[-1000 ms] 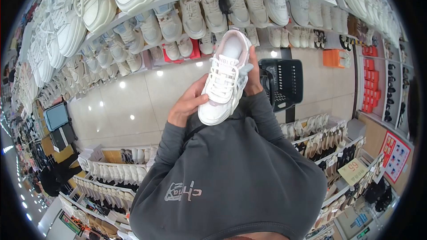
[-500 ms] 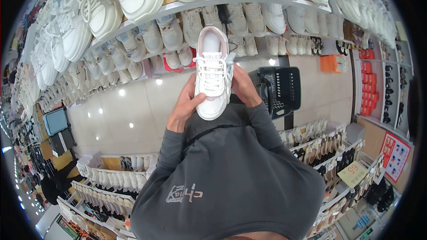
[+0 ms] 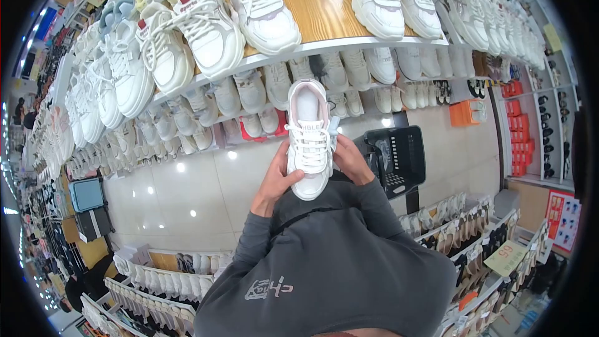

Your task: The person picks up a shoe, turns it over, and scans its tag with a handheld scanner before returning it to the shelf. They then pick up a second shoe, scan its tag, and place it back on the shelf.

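A white lace-up sneaker (image 3: pixel 310 150) with a pinkish lining and lettering on its tongue is held in front of my body, toe toward me. My left hand (image 3: pixel 279 175) grips its left side, thumb resting over the toe area and fingers hidden behind. On the other side my right hand (image 3: pixel 350 161) is closed against the shoe near the heel half; its fingertips are partly hidden. A pale tag-like piece (image 3: pixel 334 126) sticks out at the sneaker's right edge, just above my right hand.
Ahead, a wooden-topped shelf (image 3: pixel 324 6) carries white sneakers (image 3: pixel 262 9), with more rows beneath. A black shopping basket (image 3: pixel 405 159) stands on the tiled floor (image 3: pixel 162 190) to my right. Low shoe racks (image 3: pixel 165 281) are behind me on both sides. An orange box (image 3: pixel 465 113) sits farther right.
The view has tilted up, so the shelf's top sneakers show more fully and the held sneaker and hands appear lower. Both hands keep the same hold.
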The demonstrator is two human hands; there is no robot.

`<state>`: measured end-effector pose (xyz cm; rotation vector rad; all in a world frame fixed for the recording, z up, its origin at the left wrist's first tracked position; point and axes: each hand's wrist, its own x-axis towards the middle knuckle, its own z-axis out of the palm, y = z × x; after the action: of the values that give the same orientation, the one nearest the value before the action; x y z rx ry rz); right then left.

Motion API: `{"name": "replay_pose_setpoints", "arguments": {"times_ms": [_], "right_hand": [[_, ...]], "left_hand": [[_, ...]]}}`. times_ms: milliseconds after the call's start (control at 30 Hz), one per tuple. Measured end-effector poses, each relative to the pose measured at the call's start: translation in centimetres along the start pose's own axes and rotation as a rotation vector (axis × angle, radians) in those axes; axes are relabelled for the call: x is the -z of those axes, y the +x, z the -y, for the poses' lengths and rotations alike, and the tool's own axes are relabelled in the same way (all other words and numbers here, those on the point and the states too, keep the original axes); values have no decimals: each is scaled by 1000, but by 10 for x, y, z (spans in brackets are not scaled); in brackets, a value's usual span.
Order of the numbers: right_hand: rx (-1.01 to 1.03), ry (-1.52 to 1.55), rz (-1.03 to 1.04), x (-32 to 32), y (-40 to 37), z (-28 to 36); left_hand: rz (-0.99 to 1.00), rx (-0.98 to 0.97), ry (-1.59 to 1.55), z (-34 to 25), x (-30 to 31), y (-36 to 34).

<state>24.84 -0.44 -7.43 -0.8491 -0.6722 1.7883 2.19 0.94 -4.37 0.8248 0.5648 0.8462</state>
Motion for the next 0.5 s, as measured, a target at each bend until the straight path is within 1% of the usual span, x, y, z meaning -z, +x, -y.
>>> {"name": "replay_pose_setpoints", "arguments": {"times_ms": [67, 167, 267, 367, 433, 500], "right_hand": [[-4, -46, -19, -6, -9, 9], [88, -163, -45, 3, -14, 2], [82, -63, -91, -6, -26, 14], [145, -80, -108, -4, -32, 15], [123, -126, -126, 0, -38, 18], [146, -170, -128, -2, -41, 23]], "left_hand": [[6, -13, 11, -3, -5, 3], [19, -16, 24, 0, -5, 6], [24, -25, 46, 4, -9, 9], [43, -45, 60, 5, -14, 14], [49, -57, 65, 5, -17, 18], [44, -65, 68, 3, -21, 20]]}}
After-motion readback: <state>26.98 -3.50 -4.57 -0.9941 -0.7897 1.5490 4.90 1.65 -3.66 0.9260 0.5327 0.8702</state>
